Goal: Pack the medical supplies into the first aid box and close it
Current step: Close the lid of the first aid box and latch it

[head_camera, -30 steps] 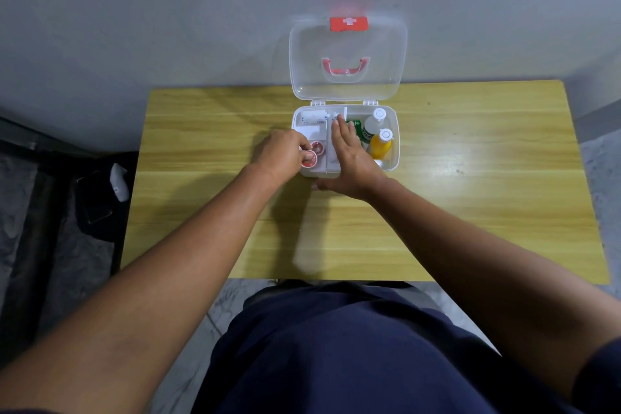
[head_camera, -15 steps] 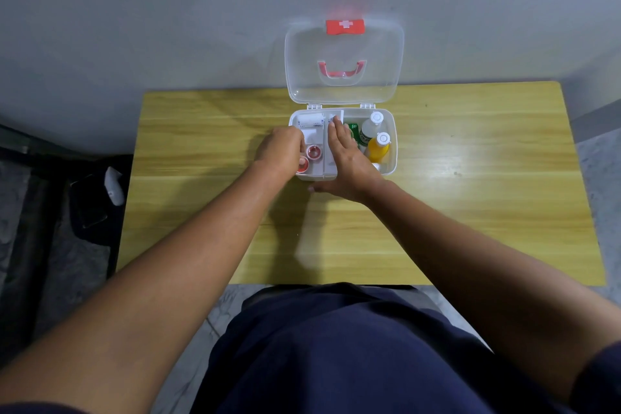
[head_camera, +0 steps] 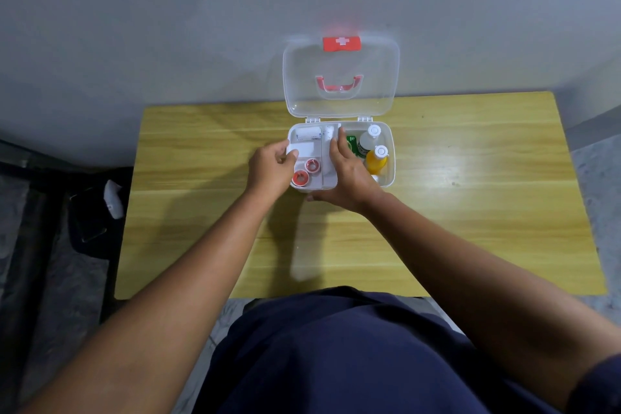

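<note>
The white first aid box [head_camera: 391, 158] sits open at the table's back edge, its clear lid [head_camera: 341, 104] upright against the wall. A white inner tray [head_camera: 327, 175] fills the left half and carries two red tape rolls [head_camera: 300, 177], a gauze pad [head_camera: 306, 148] and a bandage roll [head_camera: 307, 134]. On the right lie a green packet [head_camera: 352, 141], a clear bottle [head_camera: 368, 139] and an orange bottle [head_camera: 377, 160]. My left hand [head_camera: 270, 168] pinches the tray's left edge. My right hand [head_camera: 349, 175] grips its right side, fingers inside the box, thumb at the front.
The wooden table [head_camera: 470, 212] stands against a grey wall, with bare wood on both sides of the box. On the floor to the left lie a dark bag [head_camera: 90, 212] and a small white object [head_camera: 112, 198].
My left hand has slid left off the tape rolls to the tray's left edge, so both rolls now show. My right hand has barely moved.
</note>
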